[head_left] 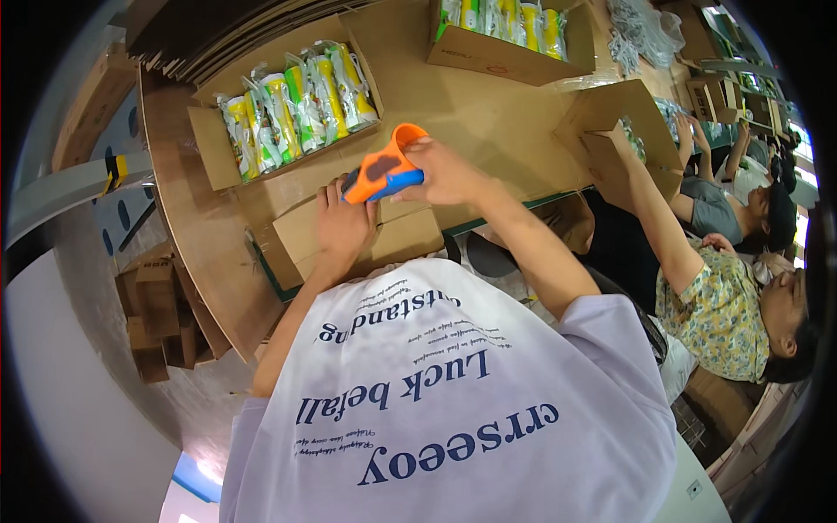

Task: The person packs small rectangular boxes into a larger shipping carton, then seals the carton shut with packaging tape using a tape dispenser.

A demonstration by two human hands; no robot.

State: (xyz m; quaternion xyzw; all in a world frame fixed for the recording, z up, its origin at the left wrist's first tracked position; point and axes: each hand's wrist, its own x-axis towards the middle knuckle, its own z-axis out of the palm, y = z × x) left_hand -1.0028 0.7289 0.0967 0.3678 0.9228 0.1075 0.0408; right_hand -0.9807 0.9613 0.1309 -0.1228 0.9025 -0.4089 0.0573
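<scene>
My right hand is closed on an orange and blue tape dispenser. Its blue end is over the far edge of a closed brown cardboard box that lies right in front of my body. Fingers stretched out, my left hand rests on the top of this box, left of its middle. The fingertips of that hand are close to the dispenser's front end. Whether tape is stuck to the cardboard cannot be made out.
Beyond my hands stands an open carton of bagged yellow, green and white items. Another such carton is at the back. On the right, a person in a patterned shirt reaches to an open box. Flat cardboard is stacked far left.
</scene>
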